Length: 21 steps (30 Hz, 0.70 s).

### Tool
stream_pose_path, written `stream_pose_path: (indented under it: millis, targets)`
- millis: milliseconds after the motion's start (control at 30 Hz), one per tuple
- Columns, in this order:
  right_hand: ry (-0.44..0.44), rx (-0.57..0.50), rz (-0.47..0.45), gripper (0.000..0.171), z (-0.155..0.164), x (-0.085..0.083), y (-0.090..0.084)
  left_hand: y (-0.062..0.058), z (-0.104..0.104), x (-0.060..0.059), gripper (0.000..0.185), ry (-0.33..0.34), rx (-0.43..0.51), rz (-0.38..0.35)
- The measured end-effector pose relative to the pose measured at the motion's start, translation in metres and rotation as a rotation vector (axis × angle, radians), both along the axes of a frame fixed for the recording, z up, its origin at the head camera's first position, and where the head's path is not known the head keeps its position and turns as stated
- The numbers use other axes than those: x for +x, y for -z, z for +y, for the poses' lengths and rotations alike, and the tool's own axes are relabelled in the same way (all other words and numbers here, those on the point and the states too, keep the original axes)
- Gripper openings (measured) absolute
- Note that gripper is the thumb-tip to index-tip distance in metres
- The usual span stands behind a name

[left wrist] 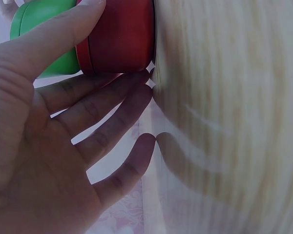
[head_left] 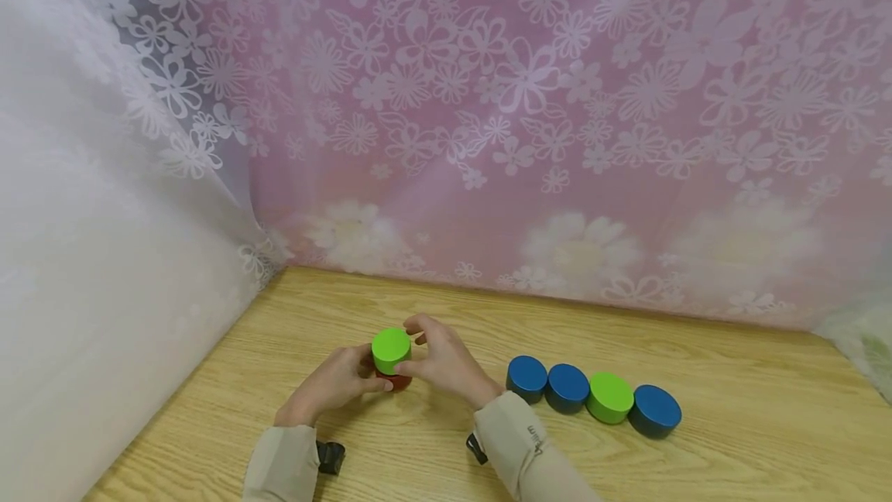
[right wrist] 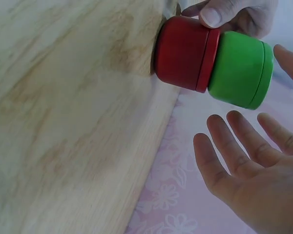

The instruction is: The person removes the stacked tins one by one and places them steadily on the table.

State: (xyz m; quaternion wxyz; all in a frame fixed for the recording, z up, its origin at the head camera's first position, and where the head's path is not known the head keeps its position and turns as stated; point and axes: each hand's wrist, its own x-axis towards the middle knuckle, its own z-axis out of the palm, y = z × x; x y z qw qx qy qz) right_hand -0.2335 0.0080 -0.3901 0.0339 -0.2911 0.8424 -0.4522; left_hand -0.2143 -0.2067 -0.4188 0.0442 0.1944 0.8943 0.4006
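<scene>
A lidded green round tin point(head_left: 392, 348) stands on top of a lidded red round tin point(right wrist: 185, 53), which sits on the wooden table. My left hand point(head_left: 341, 382) holds the red tin low down, its thumb on the near side and fingers behind; in the left wrist view the fingertips point(left wrist: 145, 141) reach the tabletop. On the other side, my right hand point(right wrist: 254, 165) is spread around the green tin. The right wrist view shows a small gap between its thumb and the tin, and its fingers stand apart from it.
To the right, a row of tins runs side by side: a blue tin point(head_left: 526, 376), a second blue tin point(head_left: 567, 387), a green tin point(head_left: 610, 396) and another blue tin point(head_left: 655, 410). A pink flowered curtain point(head_left: 488, 138) hangs behind the table point(head_left: 432, 440), with white cloth point(head_left: 125, 254) at left.
</scene>
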Motion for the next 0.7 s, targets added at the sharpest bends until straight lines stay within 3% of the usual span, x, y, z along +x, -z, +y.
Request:
stream_pose_path:
  millis: [700]
  targets:
    - [0.026,0.037,0.048,0.064,-0.016,0.002,0.007,0.0,-0.001,-0.002,0.04,0.016,0.015,-0.032]
